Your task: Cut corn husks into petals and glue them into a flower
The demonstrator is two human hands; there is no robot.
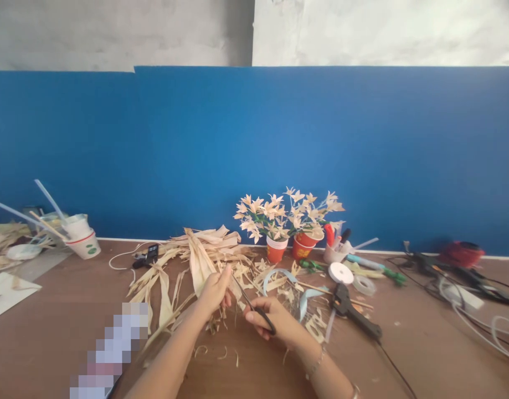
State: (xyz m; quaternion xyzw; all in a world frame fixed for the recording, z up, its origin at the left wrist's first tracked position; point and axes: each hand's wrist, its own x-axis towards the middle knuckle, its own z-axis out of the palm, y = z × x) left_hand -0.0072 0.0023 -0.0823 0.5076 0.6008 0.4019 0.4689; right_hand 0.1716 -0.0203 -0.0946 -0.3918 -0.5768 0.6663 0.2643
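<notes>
My left hand (pixel 216 289) is closed at the centre, in front of a pile of dry pale husks (pixel 202 260). Its fingers are pinched together, but what they hold is too small to tell. Black-handled scissors (pixel 260 313) are in my right hand (pixel 271 321), with the fingers wrapped round the handles. The blades point up and left, towards my left fingertips. Small husk scraps and curled trimmings (pixel 225 352) lie on the brown table (pixel 221 379) below and around my hands.
Two red cups (pixel 276 250) hold pale flowers (pixel 265 213) at the back. A black glue gun (pixel 356 315), white roll (pixel 341 273) and light-blue ribbon (pixel 308 301) lie right. Cables and a red object (pixel 462 254) are far right; stacked cups (pixel 85 244) stand left.
</notes>
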